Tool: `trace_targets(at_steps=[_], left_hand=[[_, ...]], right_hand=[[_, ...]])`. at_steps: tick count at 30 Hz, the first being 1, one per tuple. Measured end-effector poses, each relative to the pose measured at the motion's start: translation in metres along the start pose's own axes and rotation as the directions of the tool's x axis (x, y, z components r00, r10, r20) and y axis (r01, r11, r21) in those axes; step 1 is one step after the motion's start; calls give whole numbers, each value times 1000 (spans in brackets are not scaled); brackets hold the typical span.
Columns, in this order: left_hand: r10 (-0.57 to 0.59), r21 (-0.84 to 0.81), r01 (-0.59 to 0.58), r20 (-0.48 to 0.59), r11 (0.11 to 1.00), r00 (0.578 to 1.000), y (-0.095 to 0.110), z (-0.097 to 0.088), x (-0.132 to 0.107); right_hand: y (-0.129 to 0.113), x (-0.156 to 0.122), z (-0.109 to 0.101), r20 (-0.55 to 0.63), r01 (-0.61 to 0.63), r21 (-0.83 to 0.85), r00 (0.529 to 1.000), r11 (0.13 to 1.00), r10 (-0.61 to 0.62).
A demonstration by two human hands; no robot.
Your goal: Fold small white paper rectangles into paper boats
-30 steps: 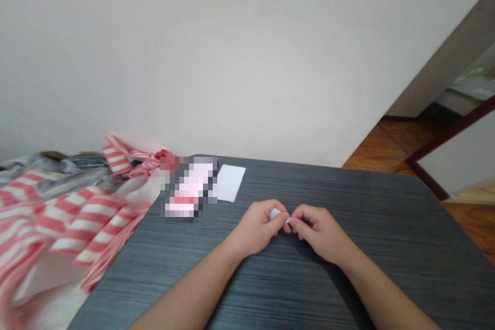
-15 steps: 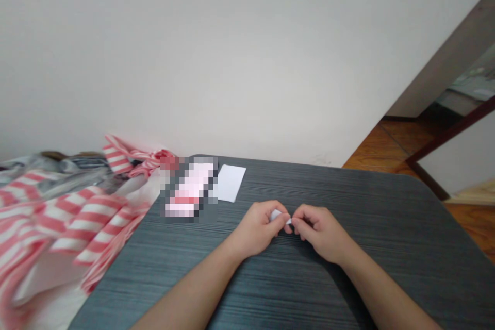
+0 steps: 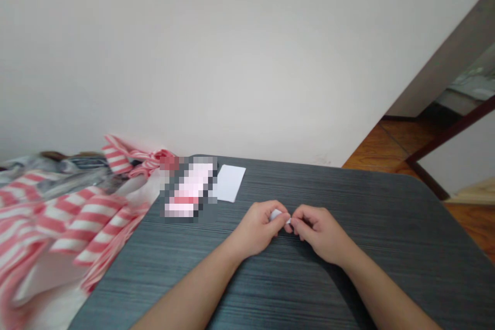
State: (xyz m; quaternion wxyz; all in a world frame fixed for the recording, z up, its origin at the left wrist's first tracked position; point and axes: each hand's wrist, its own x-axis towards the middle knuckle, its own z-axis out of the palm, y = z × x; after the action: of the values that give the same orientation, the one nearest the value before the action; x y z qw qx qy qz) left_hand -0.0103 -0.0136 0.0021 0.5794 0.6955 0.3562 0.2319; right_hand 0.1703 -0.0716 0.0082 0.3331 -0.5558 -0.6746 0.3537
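**Paper scrap pinched between both hands, mid-table**

The left hand (image 3: 257, 227) and right hand (image 3: 320, 232) sit close together, curled and closed, wrists low over the table (image 3: 348, 289). Between their fingertips (image 3: 284, 218) the paper scrap (image 3: 276, 214) is gripped, mostly hidden; only a white sliver shows, so its shape is hard to tell. Both hands appear to hold it, fingers nearly touching.

Up-left of the hands lie a white card (image 3: 230, 183) and, just beside it, a pixelated packet (image 3: 189, 188), its detail unreadable. Striped cloth (image 3: 81, 221) heaps past the table's left edge, near the packet. To the right, dark tabletop runs well out to a rounded corner (image 3: 410, 175). Beyond the far edge stands a wall (image 3: 232, 62); wooden floor (image 3: 386, 144) shows off the right side.
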Motion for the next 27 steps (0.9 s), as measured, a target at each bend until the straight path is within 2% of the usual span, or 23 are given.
trace_targets(at_steps=[7, 15, 22, 27], left_hand=[[-7, -34, 7, -1, 999, 1000, 1, 0, 0], [9, -260, -27, -70, 965, 997, -10, 5, 4], [11, -262, -47, -135, 964, 991, -19, 8, 8], [-23, -233, -3, -109, 972, 994, -18, 9, 7]], right_hand=[[1, 0, -1, -12, 0, -3, 1000, 1000, 0], [14, -3, -5, -86, -74, 53, 993, 996, 79], [27, -1, -9, -138, -88, 84, 986, 993, 99], [28, -2, -9, -134, -101, 92, 984, 991, 113]])
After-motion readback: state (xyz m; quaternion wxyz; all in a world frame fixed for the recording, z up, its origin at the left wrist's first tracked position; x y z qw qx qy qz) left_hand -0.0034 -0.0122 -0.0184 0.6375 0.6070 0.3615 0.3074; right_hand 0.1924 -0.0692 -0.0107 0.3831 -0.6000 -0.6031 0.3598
